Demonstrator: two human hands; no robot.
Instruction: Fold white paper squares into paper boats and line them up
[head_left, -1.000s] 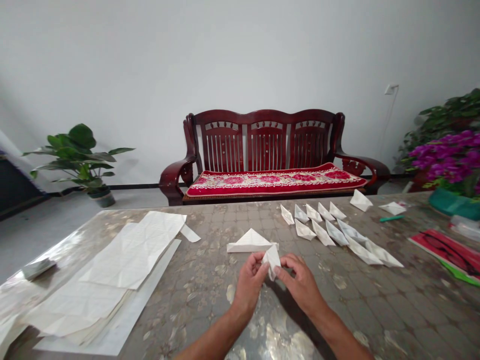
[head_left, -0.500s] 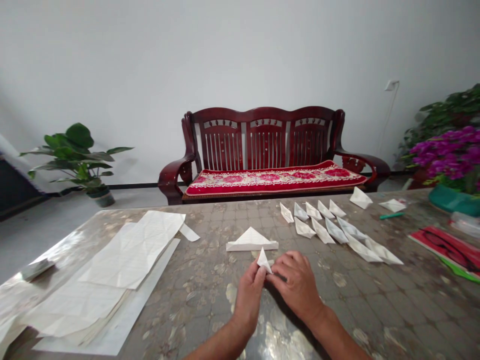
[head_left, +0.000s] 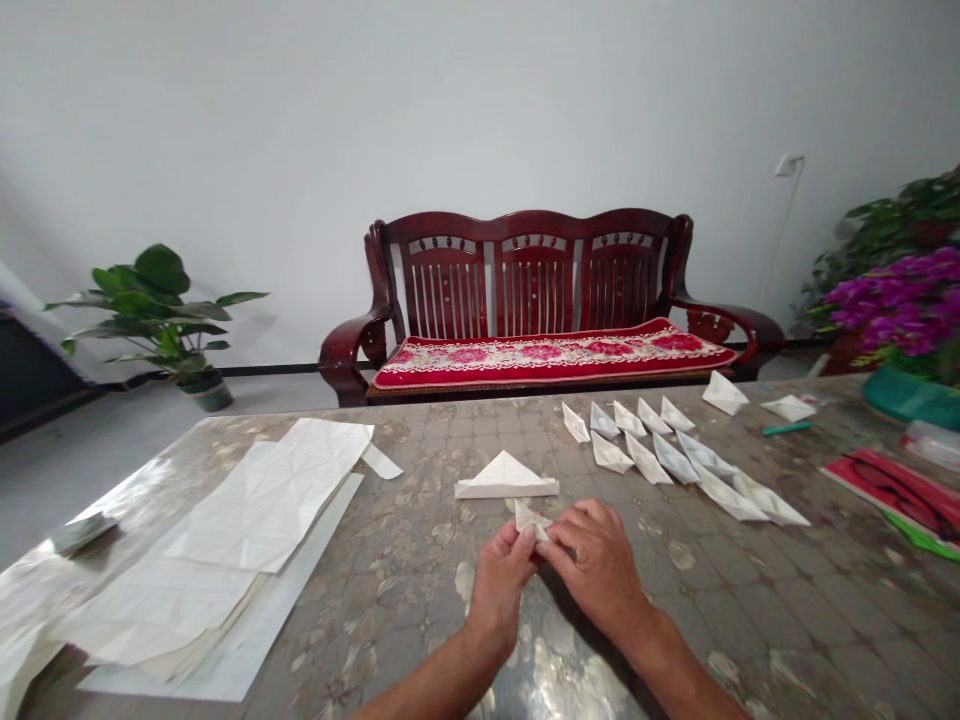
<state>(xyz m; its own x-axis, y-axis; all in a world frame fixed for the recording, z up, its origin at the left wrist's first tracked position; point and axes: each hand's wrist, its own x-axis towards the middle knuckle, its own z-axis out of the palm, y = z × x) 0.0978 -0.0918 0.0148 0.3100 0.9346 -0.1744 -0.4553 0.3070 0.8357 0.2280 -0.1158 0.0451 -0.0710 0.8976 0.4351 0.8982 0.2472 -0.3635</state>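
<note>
A small folded white paper (head_left: 529,517) is pinched between my two hands above the table. My left hand (head_left: 504,572) grips its left and lower part, thumb on top. My right hand (head_left: 598,555) is closed at its right edge, the fingers curled; part of the paper is hidden behind the fingertips. Just beyond the hands lies a folded paper hat shape (head_left: 506,475), a triangle above a flat band. To the right, several white paper boats (head_left: 651,460) sit in rows.
Sheets of creased paper (head_left: 247,510) are stacked at the left of the patterned table (head_left: 375,600). At the right are a green pen-like stick (head_left: 787,429), glasses (head_left: 900,490) on a red item and a flower pot (head_left: 907,395). A wooden bench (head_left: 532,280) stands behind.
The paper in my hands has gone from an upright narrow point to a lower, wider, tilted shape. My right thumb has come closer to the left one. The view has shifted slightly.
</note>
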